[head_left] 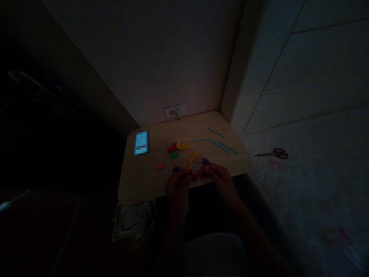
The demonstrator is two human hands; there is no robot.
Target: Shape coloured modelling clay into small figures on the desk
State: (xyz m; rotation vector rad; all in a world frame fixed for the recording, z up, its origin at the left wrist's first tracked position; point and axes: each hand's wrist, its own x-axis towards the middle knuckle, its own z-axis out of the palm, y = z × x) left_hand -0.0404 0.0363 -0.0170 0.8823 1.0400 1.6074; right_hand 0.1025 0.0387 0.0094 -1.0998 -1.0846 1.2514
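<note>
Both my hands meet over the front edge of a small wooden table, in dim light. The fingers of my left hand are pinched together beside the lower end of a lumpy yellow clay strip; what they hold is too dark to make out. My right hand is also closed in a pinch, its fingertips close to the left ones, its content hidden. A purple clay lump sits just beyond the right fingers, another purple lump beyond the left hand. Red clay, yellow-orange clay, green clay and pink clay lie farther off.
Several thin teal sticks and a teal clay knife lie at the table's right. A lit phone is at the left. A wall socket with a plug is behind. Scissors lie on the floor at the right.
</note>
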